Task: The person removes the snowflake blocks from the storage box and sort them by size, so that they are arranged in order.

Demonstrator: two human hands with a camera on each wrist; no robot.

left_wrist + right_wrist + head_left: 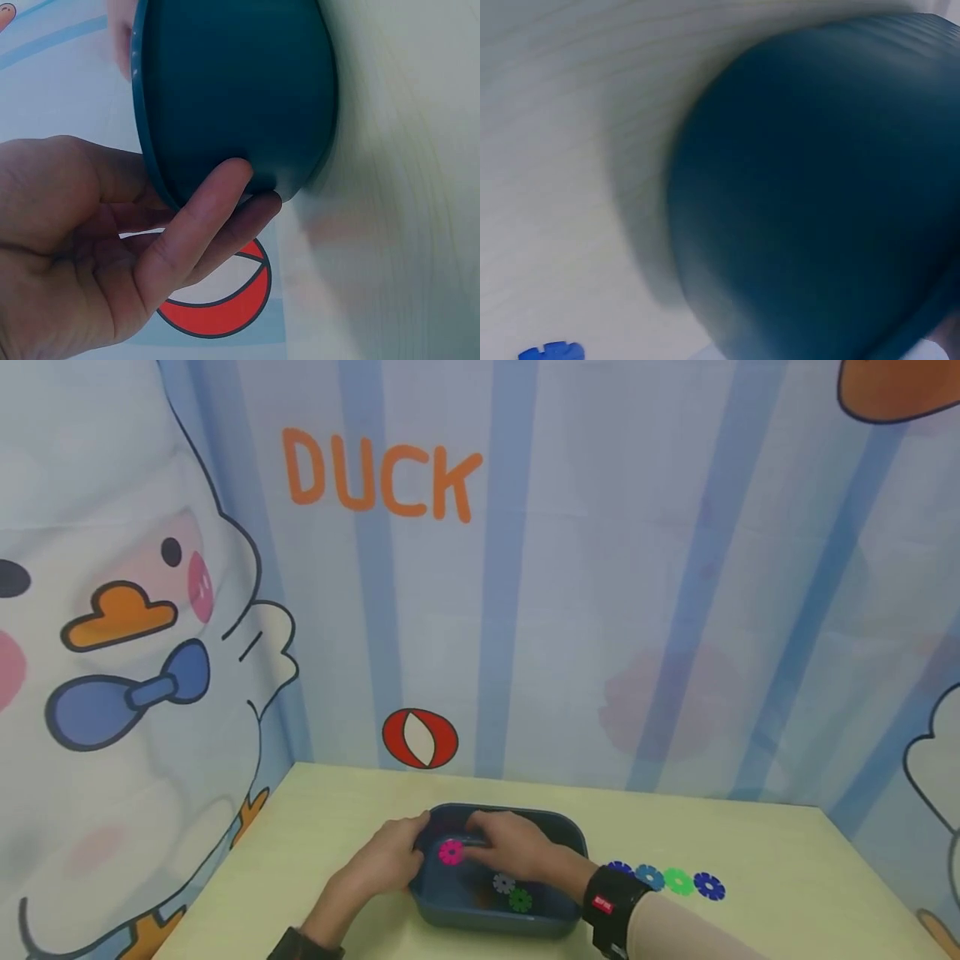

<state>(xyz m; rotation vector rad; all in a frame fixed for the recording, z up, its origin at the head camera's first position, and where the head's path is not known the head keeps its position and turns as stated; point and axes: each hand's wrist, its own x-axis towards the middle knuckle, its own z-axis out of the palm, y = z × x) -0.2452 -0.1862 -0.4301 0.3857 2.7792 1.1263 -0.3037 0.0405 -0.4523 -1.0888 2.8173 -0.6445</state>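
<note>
A dark blue plastic bin (495,920) stands on the table. My left hand (390,857) grips its left end; in the left wrist view, fingers (206,217) press the bin's outer wall (240,90). My right hand (513,845) reaches over the right side into the bin, thumb and forefinger apart. Its thumb tip is right at the edge of a pink notched, flower-shaped disc (452,852). A grey disc (504,883) and a green disc (521,900) lie lower in the bin. The right wrist view shows only the bin's outside, with that hand's fingers hidden.
Right of the bin, several similar discs lie in a row on the pale table (780,860): a dark blue disc (619,868) partly behind the wrist, a light blue disc (650,877), a light green disc (678,882) and another dark blue disc (708,886). A printed curtain (585,568) hangs behind.
</note>
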